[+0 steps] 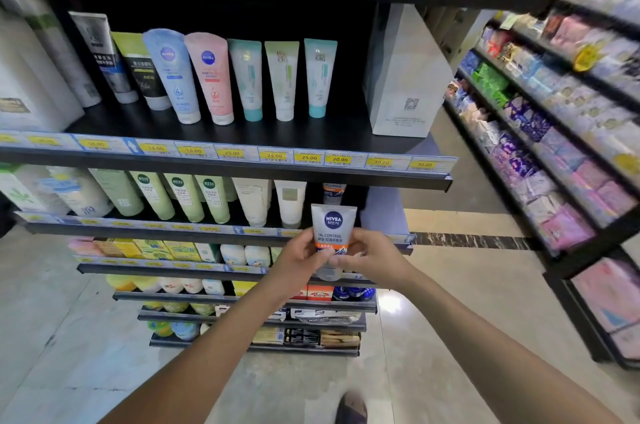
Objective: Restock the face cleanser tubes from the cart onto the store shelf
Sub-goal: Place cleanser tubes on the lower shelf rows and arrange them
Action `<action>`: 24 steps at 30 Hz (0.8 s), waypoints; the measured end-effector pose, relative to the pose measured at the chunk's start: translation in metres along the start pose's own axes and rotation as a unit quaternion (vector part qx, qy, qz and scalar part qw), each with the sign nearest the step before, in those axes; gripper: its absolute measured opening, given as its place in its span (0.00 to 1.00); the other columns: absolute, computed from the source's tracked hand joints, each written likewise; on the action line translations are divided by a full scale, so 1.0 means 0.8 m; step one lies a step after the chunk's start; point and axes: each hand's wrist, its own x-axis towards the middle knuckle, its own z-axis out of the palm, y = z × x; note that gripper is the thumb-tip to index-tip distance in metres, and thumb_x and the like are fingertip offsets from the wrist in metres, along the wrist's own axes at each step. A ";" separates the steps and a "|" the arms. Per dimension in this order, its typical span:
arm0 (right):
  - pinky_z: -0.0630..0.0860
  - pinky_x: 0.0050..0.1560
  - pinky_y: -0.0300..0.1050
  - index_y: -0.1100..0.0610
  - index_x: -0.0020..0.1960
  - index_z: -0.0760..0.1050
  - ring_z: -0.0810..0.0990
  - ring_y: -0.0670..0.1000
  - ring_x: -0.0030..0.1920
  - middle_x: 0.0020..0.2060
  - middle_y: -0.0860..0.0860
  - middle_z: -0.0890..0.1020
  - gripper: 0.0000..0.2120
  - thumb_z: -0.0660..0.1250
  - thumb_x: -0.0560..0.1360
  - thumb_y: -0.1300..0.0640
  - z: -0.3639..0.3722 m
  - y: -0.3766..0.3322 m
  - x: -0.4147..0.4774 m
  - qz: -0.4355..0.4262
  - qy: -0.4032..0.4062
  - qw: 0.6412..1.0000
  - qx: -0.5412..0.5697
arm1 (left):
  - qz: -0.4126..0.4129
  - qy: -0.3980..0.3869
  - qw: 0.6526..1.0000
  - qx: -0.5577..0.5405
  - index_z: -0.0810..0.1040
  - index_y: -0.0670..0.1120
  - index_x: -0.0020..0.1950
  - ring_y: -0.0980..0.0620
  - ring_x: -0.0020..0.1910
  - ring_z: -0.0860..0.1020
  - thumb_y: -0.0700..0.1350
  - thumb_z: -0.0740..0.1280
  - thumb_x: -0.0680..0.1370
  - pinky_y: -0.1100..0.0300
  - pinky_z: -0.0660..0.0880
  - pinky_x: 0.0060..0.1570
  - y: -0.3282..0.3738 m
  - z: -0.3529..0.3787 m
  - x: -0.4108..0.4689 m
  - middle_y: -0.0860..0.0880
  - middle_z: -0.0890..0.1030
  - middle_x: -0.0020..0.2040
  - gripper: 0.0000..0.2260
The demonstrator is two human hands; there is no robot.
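Note:
A grey Nivea Men cleanser tube [333,226] with an orange band stands cap-down in front of the second shelf. My left hand [300,256] grips its left side and my right hand [367,255] grips its right side and lower end. Behind it, a matching tube [334,193] stands at the right end of the second shelf [398,239]. The upper shelf [221,132] carries a row of cleanser tubes, among them a blue Nivea tube [172,73] and a pink one [212,77]. No cart is in view.
A white box [403,77] stands at the right end of the upper shelf. Lower shelves hold boxes and bottles. Across the aisle on the right stands another rack [554,132] full of packets. A shoe [351,408] shows on the tiled floor.

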 end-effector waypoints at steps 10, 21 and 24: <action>0.75 0.57 0.40 0.49 0.68 0.76 0.76 0.44 0.56 0.60 0.42 0.76 0.20 0.74 0.77 0.52 -0.020 0.028 0.053 -0.073 0.133 0.973 -0.177 | 0.079 0.121 0.895 0.421 0.57 0.56 0.83 0.52 0.81 0.56 0.46 0.65 0.83 0.51 0.63 0.75 -0.059 -0.059 0.010 0.55 0.57 0.82 0.30; 0.81 0.56 0.51 0.53 0.62 0.78 0.84 0.51 0.54 0.54 0.49 0.86 0.17 0.76 0.75 0.51 0.004 0.068 0.130 0.005 0.131 0.983 -0.128 | -0.049 0.078 0.785 0.613 0.36 0.57 0.83 0.49 0.82 0.33 0.48 0.63 0.80 0.42 0.46 0.81 -0.100 -0.084 0.018 0.50 0.33 0.83 0.42; 0.80 0.58 0.51 0.54 0.63 0.76 0.84 0.53 0.55 0.55 0.51 0.86 0.19 0.75 0.76 0.51 0.006 0.071 0.135 0.028 0.138 0.982 -0.123 | -0.052 0.079 0.784 0.613 0.34 0.57 0.83 0.49 0.82 0.32 0.49 0.63 0.80 0.41 0.48 0.81 -0.101 -0.083 0.016 0.51 0.32 0.83 0.42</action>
